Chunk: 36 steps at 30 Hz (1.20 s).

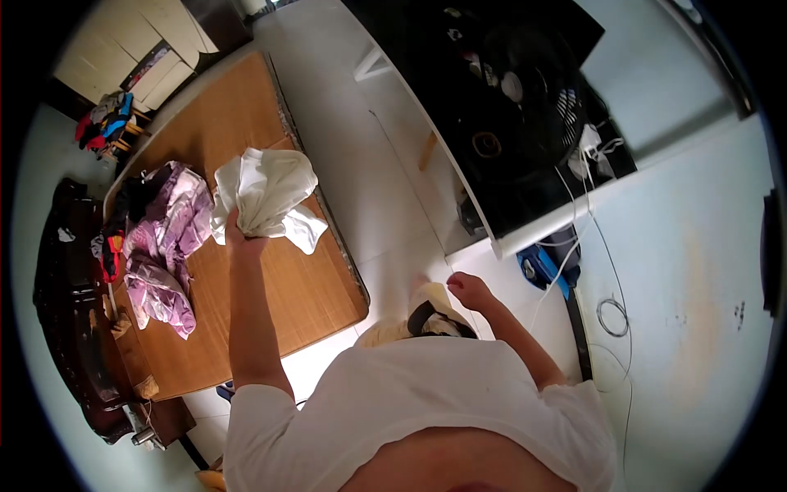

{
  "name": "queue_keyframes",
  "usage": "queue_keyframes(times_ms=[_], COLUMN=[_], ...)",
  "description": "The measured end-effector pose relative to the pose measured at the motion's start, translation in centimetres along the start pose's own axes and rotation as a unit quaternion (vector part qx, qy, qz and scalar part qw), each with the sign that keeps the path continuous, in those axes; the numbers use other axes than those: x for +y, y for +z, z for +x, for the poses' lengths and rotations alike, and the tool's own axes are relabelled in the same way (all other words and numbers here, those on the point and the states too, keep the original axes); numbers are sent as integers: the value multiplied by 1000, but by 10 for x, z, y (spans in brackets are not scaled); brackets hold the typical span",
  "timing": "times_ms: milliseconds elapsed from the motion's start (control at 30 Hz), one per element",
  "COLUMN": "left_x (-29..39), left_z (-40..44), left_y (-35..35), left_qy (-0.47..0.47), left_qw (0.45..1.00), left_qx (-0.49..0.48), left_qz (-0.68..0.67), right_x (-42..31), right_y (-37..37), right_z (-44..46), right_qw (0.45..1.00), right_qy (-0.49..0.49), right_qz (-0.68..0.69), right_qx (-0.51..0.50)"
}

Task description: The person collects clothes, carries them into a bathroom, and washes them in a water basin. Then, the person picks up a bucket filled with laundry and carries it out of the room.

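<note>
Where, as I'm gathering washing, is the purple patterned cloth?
In the head view, the purple patterned cloth lies on the wooden surface at picture left, just left of the white cloth in the left hand.

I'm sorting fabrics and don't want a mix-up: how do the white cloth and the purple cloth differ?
The white cloth looks plain; the purple cloth is patterned with paler patches. The white cloth is gripped in the left hand, while the purple cloth lies on the brown surface, untouched. Both are crumpled.
</note>
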<state>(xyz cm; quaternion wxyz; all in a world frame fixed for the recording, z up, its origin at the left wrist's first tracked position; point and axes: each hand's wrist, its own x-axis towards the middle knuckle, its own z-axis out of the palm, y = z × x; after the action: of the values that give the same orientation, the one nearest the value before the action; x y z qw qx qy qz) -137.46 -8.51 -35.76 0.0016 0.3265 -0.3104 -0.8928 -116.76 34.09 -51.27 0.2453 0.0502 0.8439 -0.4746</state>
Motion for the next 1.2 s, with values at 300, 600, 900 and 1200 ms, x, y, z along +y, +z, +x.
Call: queue_keyframes(times_ms=[300,600,900,1200], left_x=[27,83,151,203], left_z=[57,176,291,430], left_y=[34,67,118,165], left_qy=[48,55,37,57], left_qw=[998,997,993,991], left_qx=[-4,13,57,67], left_qz=[-40,-60,-102,-102], right_x=[-102,-156,-185,-223], right_y=[-46,-43,-59,-110], right_z=[185,342,476,603], right_qw=[984,988,993,985], right_qy=[-169,-137,-34,42], right_qz=[11,-19,22,119], right_qx=[-55,-76,-115,-116])
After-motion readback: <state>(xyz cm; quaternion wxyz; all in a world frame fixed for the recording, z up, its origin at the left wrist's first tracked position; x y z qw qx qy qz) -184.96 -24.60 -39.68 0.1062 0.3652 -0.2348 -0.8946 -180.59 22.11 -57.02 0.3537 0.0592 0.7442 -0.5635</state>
